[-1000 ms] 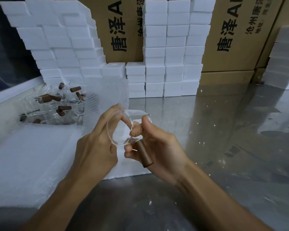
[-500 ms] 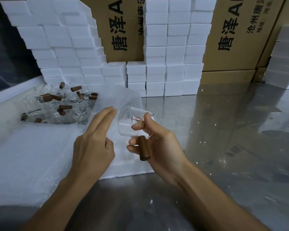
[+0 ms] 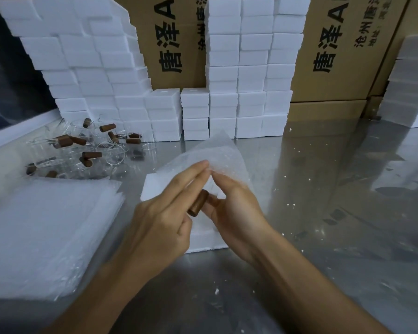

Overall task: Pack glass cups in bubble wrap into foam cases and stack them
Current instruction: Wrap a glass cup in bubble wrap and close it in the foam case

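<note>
Both hands [image 3: 198, 213] (mid-table) on bubble wrap [image 3: 223, 156]

Counted on the metal bench: two hands, left hand [image 3: 159, 220] and right hand [image 3: 237, 213]; one bubble-wrap sheet [image 3: 223, 155] held up; one foam case [image 3: 152, 188] beneath them; one stack of bubble-wrap sheets [image 3: 46, 232]; two printed cartons [image 3: 176, 44]; loose glass cups [image 3: 94, 145] too jumbled to count.
</note>
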`<state>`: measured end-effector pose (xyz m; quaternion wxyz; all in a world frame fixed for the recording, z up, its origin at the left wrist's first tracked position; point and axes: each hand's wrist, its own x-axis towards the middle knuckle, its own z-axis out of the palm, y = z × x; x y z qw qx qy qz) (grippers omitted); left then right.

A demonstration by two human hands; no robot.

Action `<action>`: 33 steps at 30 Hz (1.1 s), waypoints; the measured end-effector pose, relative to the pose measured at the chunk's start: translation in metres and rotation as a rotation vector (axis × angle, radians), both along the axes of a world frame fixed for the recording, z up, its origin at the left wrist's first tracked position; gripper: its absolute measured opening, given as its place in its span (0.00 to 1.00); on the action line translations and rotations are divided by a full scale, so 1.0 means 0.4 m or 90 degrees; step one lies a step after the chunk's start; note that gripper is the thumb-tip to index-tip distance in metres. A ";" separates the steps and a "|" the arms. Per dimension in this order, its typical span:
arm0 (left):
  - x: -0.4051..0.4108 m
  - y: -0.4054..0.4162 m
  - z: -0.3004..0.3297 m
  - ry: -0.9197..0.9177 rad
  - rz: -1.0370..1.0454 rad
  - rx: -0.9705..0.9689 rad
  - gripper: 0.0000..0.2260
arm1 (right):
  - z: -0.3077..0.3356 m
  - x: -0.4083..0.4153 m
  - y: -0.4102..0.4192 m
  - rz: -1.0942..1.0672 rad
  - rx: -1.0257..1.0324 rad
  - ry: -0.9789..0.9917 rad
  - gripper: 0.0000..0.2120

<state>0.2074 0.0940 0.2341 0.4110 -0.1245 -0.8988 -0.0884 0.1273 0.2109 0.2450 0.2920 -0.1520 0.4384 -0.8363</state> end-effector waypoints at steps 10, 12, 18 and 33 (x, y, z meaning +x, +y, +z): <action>0.012 -0.020 0.002 0.158 -0.053 0.197 0.16 | -0.008 -0.036 0.009 -0.044 -0.018 0.003 0.14; 0.010 -0.074 0.012 0.217 0.053 0.295 0.11 | -0.001 -0.047 0.017 -0.019 -0.017 0.024 0.15; 0.029 -0.198 0.061 0.065 -0.009 0.969 0.06 | 0.017 -0.062 0.059 0.148 0.000 0.124 0.14; 0.037 -0.160 0.045 -0.306 -0.237 1.067 0.31 | 0.009 -0.029 0.067 0.119 0.057 0.362 0.09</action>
